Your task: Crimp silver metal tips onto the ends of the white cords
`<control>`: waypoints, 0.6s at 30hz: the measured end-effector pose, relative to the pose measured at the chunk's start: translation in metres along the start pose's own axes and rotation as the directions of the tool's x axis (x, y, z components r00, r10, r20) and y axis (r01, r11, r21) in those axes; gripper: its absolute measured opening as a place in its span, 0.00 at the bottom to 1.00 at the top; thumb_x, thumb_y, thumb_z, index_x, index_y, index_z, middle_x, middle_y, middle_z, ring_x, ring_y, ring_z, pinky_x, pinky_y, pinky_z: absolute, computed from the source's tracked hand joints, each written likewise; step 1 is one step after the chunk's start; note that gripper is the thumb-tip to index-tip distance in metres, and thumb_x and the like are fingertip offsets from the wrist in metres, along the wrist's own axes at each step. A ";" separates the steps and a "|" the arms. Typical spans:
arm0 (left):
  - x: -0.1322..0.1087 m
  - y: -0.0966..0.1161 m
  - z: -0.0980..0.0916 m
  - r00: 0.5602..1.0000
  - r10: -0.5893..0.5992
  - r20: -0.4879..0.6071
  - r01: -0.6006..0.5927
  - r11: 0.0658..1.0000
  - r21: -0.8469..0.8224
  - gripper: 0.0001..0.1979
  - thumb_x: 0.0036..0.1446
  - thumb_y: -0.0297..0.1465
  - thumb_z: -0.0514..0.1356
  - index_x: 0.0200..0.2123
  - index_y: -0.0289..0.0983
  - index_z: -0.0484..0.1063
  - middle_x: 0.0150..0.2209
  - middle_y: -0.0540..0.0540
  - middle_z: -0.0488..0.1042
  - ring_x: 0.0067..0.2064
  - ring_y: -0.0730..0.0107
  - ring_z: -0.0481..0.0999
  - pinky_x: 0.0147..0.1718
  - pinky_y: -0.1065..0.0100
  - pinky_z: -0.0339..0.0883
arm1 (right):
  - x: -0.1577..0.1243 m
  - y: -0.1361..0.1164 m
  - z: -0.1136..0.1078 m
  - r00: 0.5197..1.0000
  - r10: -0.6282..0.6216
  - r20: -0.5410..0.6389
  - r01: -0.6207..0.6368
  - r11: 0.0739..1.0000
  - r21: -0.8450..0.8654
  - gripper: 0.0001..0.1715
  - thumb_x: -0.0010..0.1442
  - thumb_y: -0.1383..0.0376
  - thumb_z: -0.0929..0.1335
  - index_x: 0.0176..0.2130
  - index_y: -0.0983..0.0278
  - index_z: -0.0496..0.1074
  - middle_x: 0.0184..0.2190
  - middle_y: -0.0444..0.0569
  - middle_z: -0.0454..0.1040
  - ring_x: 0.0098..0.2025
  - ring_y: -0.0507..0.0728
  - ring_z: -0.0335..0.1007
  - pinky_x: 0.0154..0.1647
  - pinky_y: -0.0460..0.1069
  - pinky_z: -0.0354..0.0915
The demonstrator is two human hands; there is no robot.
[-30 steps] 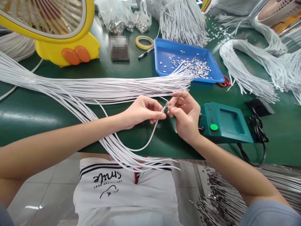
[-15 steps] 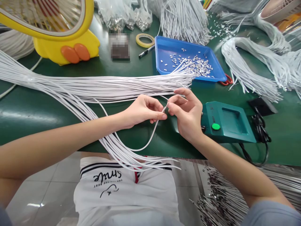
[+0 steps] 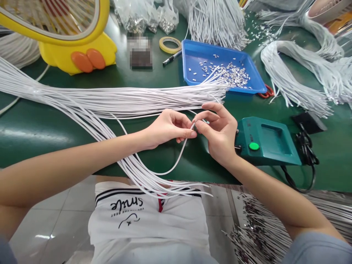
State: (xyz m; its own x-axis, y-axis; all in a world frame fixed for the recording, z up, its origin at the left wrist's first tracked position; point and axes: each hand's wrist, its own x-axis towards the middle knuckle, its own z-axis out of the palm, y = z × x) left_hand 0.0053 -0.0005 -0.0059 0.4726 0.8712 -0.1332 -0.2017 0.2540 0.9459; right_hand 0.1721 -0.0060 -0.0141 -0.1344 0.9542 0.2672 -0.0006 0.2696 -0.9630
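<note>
My left hand (image 3: 167,128) is closed in a pinch on the end of one white cord (image 3: 176,163), which loops down toward my lap. My right hand (image 3: 218,130) meets it fingertip to fingertip, pinched on the cord's tip; a small metal piece may be between the fingers, too small to be sure. Behind both hands a long bundle of white cords (image 3: 110,101) lies across the green table (image 3: 41,128). Its ends reach a blue tray (image 3: 192,55) holding several small metal tips (image 3: 233,73).
A teal press with a green button (image 3: 268,143) stands right of my right hand, its black cable (image 3: 305,161) trailing. Farther back are a yellow duck-shaped fan (image 3: 63,36), a tape roll (image 3: 169,44), a pen (image 3: 170,58), bags of metal parts (image 3: 137,16) and more cord bundles (image 3: 297,80).
Both hands have stayed together at the cord's end, with only small finger shifts. The view has drifted slightly.
</note>
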 end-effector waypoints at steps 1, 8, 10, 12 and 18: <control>0.000 0.000 0.000 1.000 0.011 -0.003 -0.011 1.000 0.002 0.18 0.32 0.32 0.77 0.21 0.29 0.73 0.19 0.51 0.72 0.19 0.82 0.67 0.19 0.77 0.63 | 0.000 0.000 0.000 1.000 0.001 -0.002 -0.001 1.000 -0.002 0.19 0.52 0.63 0.74 0.43 0.59 0.69 0.27 0.41 0.75 0.30 0.52 0.73 0.29 0.48 0.71; -0.002 -0.005 -0.001 0.991 0.130 -0.026 -0.127 0.987 0.099 0.15 0.42 0.35 0.74 0.26 0.29 0.78 0.18 0.50 0.72 0.20 0.78 0.70 0.20 0.76 0.67 | 0.000 -0.003 0.002 0.999 -0.047 -0.013 0.046 0.998 -0.031 0.18 0.52 0.63 0.76 0.40 0.59 0.67 0.25 0.40 0.74 0.30 0.52 0.74 0.30 0.47 0.71; -0.003 -0.007 -0.001 0.980 0.185 -0.071 -0.171 0.971 0.166 0.12 0.43 0.33 0.73 0.26 0.30 0.78 0.18 0.50 0.72 0.19 0.78 0.70 0.20 0.76 0.66 | 0.000 -0.006 0.003 0.998 -0.064 -0.013 0.063 0.995 -0.081 0.17 0.53 0.63 0.75 0.39 0.58 0.66 0.25 0.40 0.73 0.30 0.52 0.74 0.29 0.47 0.70; -0.004 -0.008 0.000 0.966 0.232 -0.112 -0.202 0.952 0.229 0.10 0.44 0.32 0.72 0.26 0.30 0.78 0.19 0.50 0.73 0.20 0.79 0.70 0.20 0.76 0.66 | 0.000 -0.008 0.003 0.998 -0.070 -0.004 0.069 0.990 -0.120 0.16 0.54 0.63 0.74 0.38 0.58 0.64 0.25 0.40 0.72 0.30 0.52 0.73 0.29 0.47 0.70; -0.004 -0.008 0.000 0.957 0.254 -0.138 -0.213 0.943 0.256 0.13 0.44 0.35 0.73 0.26 0.30 0.78 0.20 0.49 0.73 0.19 0.79 0.69 0.20 0.76 0.64 | 0.001 -0.006 0.002 0.997 -0.070 0.034 0.075 0.985 -0.158 0.15 0.55 0.64 0.72 0.36 0.57 0.61 0.26 0.41 0.69 0.31 0.52 0.71 0.28 0.48 0.68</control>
State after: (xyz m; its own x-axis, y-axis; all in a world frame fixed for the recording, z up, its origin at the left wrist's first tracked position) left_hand 0.0047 -0.0061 -0.0129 0.2826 0.9565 0.0719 -0.0716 -0.0538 0.9960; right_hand 0.1696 -0.0064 -0.0084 -0.1675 0.9280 0.3329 0.1459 0.3572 -0.9226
